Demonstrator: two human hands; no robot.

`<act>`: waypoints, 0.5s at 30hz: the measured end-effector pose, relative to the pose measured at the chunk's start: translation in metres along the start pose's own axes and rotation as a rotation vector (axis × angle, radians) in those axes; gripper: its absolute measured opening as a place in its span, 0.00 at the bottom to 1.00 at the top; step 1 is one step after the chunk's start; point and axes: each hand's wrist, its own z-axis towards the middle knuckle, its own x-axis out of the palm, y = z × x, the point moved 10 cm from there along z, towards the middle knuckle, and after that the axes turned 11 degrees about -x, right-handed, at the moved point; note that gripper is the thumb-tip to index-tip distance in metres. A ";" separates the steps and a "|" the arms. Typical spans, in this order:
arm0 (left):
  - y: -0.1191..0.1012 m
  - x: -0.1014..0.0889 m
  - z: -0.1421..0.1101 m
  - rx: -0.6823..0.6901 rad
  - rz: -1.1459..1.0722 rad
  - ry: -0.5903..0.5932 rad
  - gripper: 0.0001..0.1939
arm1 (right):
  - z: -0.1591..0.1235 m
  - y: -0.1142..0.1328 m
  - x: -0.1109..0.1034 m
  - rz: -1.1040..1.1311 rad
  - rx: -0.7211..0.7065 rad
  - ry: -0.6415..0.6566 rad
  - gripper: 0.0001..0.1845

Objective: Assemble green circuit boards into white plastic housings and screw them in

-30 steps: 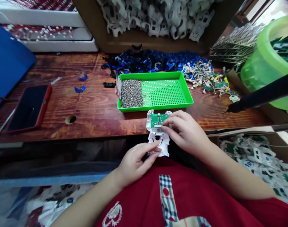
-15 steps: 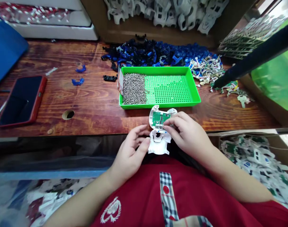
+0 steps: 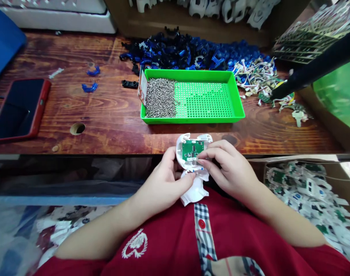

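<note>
A white plastic housing [image 3: 179, 153] with a green circuit board [image 3: 188, 147] inside is held over the table's front edge. My left hand [image 3: 167, 180] is closed on its left side, thumb across the bottom. A second white plastic shell [image 3: 195, 193] hangs below it, against the red shirt. My right hand [image 3: 232, 165] is at the housing's right side, thumb and forefinger pinched at the white strip along the board's lower edge. Whatever lies between those fingertips is too small to make out.
Behind the hands stands a green tray [image 3: 192, 120] with many small screws [image 3: 160, 97] in its left part. Blue and black plastic parts [image 3: 186, 53] and wired pieces [image 3: 255, 78] are heaped behind it. A phone [image 3: 18, 109] lies left; a black pole [image 3: 315, 69] slants in at right.
My left hand has moved up and closed on the housing, which now tilts more towards me. My right hand stays at the board's lower edge. The view has shifted slightly downward.
</note>
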 end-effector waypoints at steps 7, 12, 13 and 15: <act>0.009 0.008 -0.005 0.008 0.010 0.019 0.21 | -0.003 0.015 -0.003 -0.128 -0.053 0.075 0.06; 0.006 0.013 -0.007 0.062 -0.046 0.056 0.23 | -0.004 0.017 -0.004 -0.172 -0.038 0.120 0.06; 0.005 0.014 -0.008 0.066 -0.060 0.064 0.23 | -0.003 0.018 -0.005 -0.180 -0.045 0.122 0.06; 0.004 0.016 -0.008 0.065 -0.092 0.077 0.24 | -0.002 0.022 -0.006 -0.192 -0.078 0.119 0.06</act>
